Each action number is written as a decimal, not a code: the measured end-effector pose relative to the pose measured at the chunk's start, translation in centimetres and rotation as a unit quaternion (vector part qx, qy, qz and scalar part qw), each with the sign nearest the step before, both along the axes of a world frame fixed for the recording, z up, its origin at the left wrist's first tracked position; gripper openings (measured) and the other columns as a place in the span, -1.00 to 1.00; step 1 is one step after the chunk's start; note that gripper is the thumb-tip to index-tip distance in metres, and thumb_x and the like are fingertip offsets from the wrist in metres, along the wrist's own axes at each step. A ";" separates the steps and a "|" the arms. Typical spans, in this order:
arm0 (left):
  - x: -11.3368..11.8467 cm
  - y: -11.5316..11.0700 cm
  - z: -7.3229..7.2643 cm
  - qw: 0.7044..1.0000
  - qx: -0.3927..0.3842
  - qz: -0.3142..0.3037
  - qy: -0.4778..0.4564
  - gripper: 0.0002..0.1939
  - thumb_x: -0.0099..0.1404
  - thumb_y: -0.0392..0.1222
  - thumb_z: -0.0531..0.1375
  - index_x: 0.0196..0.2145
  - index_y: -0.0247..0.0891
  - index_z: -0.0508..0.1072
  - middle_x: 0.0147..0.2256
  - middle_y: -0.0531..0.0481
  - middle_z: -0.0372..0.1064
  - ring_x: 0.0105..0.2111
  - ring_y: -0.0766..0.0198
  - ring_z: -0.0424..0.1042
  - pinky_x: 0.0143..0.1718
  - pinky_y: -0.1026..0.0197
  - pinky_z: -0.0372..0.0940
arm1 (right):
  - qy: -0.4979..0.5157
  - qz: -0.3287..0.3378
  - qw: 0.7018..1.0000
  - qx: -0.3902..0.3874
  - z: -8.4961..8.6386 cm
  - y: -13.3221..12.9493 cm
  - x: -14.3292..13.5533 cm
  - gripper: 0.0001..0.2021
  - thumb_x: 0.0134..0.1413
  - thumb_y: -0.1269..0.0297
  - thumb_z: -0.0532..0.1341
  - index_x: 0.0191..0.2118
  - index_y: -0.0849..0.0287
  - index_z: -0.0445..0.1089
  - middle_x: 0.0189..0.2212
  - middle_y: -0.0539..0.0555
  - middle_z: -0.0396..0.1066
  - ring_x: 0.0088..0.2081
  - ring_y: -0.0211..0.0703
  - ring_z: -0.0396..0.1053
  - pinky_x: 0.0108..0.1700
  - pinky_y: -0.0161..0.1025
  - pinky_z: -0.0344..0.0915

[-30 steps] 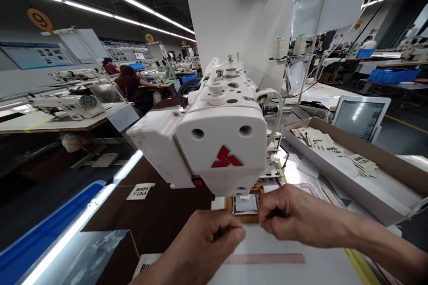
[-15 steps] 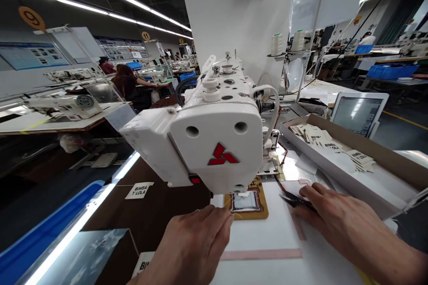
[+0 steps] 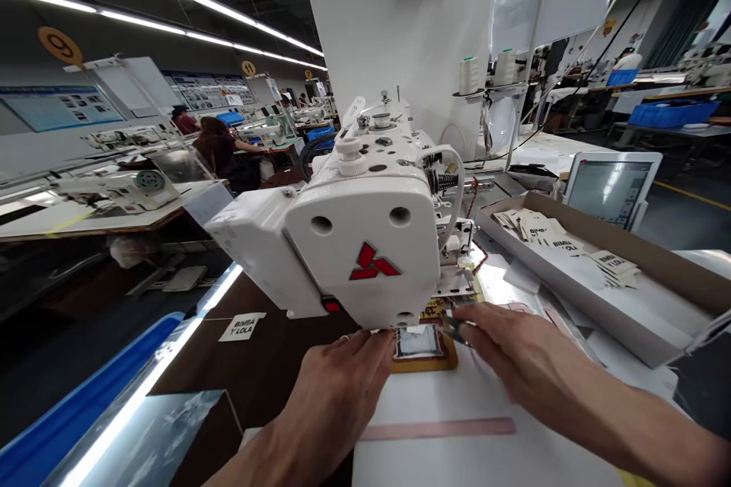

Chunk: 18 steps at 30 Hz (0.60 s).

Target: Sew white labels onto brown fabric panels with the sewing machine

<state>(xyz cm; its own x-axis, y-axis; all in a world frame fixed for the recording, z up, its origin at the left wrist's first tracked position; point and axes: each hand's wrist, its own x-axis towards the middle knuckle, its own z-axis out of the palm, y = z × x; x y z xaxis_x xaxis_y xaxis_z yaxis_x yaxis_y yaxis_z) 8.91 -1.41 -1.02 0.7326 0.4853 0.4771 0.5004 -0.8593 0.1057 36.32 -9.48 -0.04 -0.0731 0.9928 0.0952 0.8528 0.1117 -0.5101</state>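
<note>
A white sewing machine head (image 3: 365, 243) with a red emblem fills the middle of the view. Beneath it lies a yellow-brown frame (image 3: 426, 365) around a small pale window. My left hand (image 3: 348, 384) rests at the frame's left edge with its fingers pressed together; what they hold, if anything, is hidden. Dark small scissors (image 3: 454, 329) are gripped in my right hand (image 3: 514, 346), their tips at the frame's right side. A printed label (image 3: 242, 326) lies on the dark brown material (image 3: 194, 365) to the left.
An open cardboard box (image 3: 651, 319) of printed labels stands at the right, with a tablet (image 3: 612, 186) behind it. Thread cones (image 3: 469, 76) stand at the back. A blue bin (image 3: 91, 403) is at the lower left. A seated person (image 3: 217, 144) is farther back.
My right hand has moved left with the scissors, from the white surface to the frame's right edge. My left hand has shifted slightly up. The camera view has shifted a little.
</note>
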 end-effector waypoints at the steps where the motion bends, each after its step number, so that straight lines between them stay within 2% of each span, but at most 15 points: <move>1: 0.0 0.0 0.0 1.000 0.005 -0.001 0.003 -0.83 0.58 -0.28 0.05 -0.12 -0.25 0.45 -0.34 0.02 0.52 -0.42 0.25 0.54 -0.45 0.24 0.30 | 0.017 0.007 0.999 -0.029 0.4 0.4 -0.5 -0.78 0.40 0.09 0.09 -0.03 -0.01 0.42 -0.32 0.01 0.53 -0.37 -0.09 0.46 -0.36 -0.21 0.18; 4: 0.0 0.0 -0.1 1.000 0.019 -0.009 0.016 -0.83 0.59 -0.28 0.05 -0.10 -0.26 0.45 -0.33 0.00 0.53 -0.39 0.22 0.55 -0.43 0.21 0.33 | 0.028 0.025 0.995 -0.092 1.2 1.7 -1.8 -0.84 0.27 0.08 0.23 -0.12 -0.02 0.45 -0.27 0.00 0.56 -0.27 -0.04 0.48 -0.33 -0.22 0.18; 6: 0.1 0.0 -0.2 0.999 0.030 -0.014 0.021 -0.85 0.57 -0.30 0.07 -0.07 -0.28 0.45 -0.32 -0.01 0.53 -0.38 0.21 0.56 -0.42 0.20 0.34 | 0.023 0.031 0.995 -0.092 1.2 2.3 -2.3 -0.88 0.27 0.13 0.21 -0.21 0.00 0.45 -0.28 -0.01 0.55 -0.28 -0.06 0.46 -0.33 -0.23 0.16; 8: 0.2 0.0 -0.3 0.999 0.041 -0.018 0.020 -0.86 0.56 -0.34 0.09 -0.06 -0.30 0.45 -0.32 -0.01 0.53 -0.38 0.20 0.56 -0.43 0.20 0.35 | 0.021 0.039 0.995 -0.093 0.9 2.8 -2.7 -0.84 0.30 0.15 0.17 -0.30 0.04 0.41 -0.34 -0.02 0.53 -0.34 -0.12 0.43 -0.35 -0.24 0.14; 13: 0.5 0.0 -0.4 0.998 0.059 -0.025 0.005 -0.83 0.56 -0.37 0.06 -0.06 -0.32 0.45 -0.32 -0.03 0.55 -0.38 0.20 0.57 -0.47 0.20 0.32 | -0.011 0.056 0.995 -0.079 0.3 3.1 -3.2 -0.83 0.27 0.21 0.15 -0.36 0.08 0.36 -0.42 -0.01 0.49 -0.42 -0.19 0.34 -0.38 -0.24 0.07; 18: 0.3 -0.2 -0.4 0.997 0.059 -0.019 -0.044 -0.88 0.57 -0.33 0.10 -0.06 -0.30 0.44 -0.31 0.03 0.54 -0.43 0.33 0.53 -0.46 0.26 0.31 | -0.050 0.045 0.996 -0.062 1.3 3.0 -2.9 -0.79 0.26 0.22 0.13 -0.42 0.08 0.33 -0.48 -0.05 0.44 -0.48 -0.22 0.23 -0.43 -0.27 0.00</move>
<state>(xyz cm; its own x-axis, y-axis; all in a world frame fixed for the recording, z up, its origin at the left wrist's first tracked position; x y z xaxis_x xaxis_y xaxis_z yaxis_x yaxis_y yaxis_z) 9.26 -1.57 -1.39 0.7023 0.3946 0.5926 0.4610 -0.8863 0.0438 33.44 -6.51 1.21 -0.1658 0.9854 -0.0393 0.8896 0.1322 -0.4372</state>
